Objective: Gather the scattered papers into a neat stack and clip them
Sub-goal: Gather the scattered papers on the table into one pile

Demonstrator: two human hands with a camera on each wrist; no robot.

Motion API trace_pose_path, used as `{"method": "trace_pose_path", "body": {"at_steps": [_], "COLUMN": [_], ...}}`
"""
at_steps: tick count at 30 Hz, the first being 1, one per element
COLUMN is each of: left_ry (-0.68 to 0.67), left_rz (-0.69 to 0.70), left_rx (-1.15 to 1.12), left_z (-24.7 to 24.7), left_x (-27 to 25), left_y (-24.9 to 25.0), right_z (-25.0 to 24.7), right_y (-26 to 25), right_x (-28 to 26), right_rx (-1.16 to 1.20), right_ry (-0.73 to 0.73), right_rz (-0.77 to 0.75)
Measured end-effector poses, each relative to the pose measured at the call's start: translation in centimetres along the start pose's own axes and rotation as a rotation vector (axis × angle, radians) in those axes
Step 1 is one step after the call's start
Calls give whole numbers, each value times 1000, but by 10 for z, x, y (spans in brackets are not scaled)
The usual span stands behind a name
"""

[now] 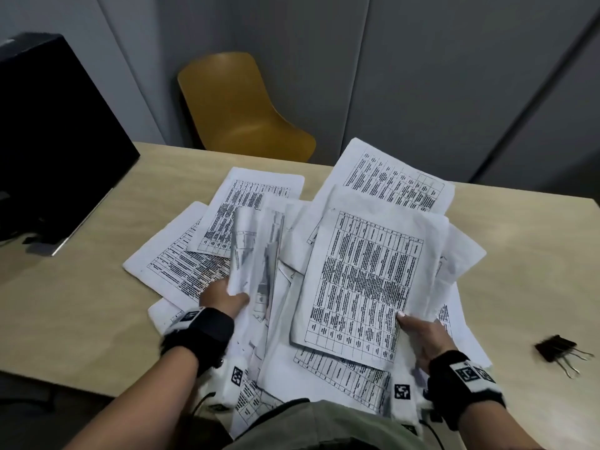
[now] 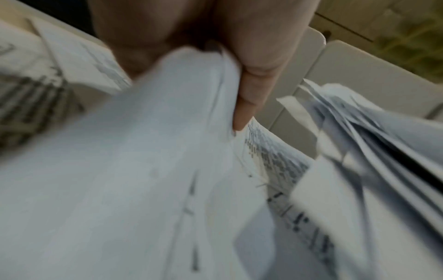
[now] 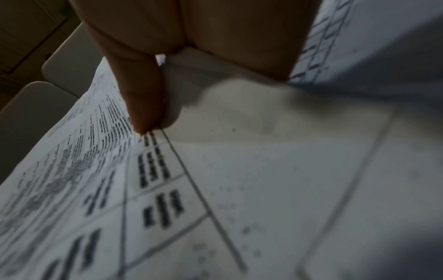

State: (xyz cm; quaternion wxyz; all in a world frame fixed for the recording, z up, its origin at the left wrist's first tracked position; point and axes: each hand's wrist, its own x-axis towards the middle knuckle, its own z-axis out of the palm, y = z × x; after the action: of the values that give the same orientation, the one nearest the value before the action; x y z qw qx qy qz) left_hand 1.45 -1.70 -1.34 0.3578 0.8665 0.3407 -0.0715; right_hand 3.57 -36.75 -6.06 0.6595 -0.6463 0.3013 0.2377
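Several white printed sheets [image 1: 253,203] lie spread and overlapping on the beige desk [image 1: 65,303]. My left hand [image 1: 224,298] pinches the lower edge of a blurred, raised sheet [image 1: 256,254]; the left wrist view shows the thumb [image 2: 254,89] pressed on that paper [image 2: 143,170]. My right hand [image 1: 418,332] grips the lower right corner of a sheet with a dense table [image 1: 363,277], lifted above the pile; in the right wrist view the thumb [image 3: 146,106] clamps that printed sheet [image 3: 95,189]. A black binder clip [image 1: 556,347] lies on the desk to the right, apart from both hands.
A black monitor [image 1: 48,131] stands at the desk's left rear. A yellow chair [image 1: 240,108] sits behind the desk against grey wall panels. Bare desk surface shows left of the pile and around the clip.
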Motion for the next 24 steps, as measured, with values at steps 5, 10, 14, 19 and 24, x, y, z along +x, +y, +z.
{"method": "trace_pose_path", "body": {"at_steps": [5,10,14,19,24], "left_ry": [98,338,525,444,86], "left_rz": [29,36,46,40,46], "left_rx": [-159,-362,-562,-881,-730], "left_z": [-30,-61,-85,-79,-29], "left_x": [1,4,6,6,-17], "left_y": [-11,-2,15,35,34], "right_z": [5,7,12,14,17], "right_y": [0,3,-4,-7,-6], "right_x": [1,8,0,-5,-7], "right_rx": [-36,-129,-205,-209,-231], "right_ry": [19,99,150,176,194], "right_rz": [-96,-132,-154,-120,-110]}}
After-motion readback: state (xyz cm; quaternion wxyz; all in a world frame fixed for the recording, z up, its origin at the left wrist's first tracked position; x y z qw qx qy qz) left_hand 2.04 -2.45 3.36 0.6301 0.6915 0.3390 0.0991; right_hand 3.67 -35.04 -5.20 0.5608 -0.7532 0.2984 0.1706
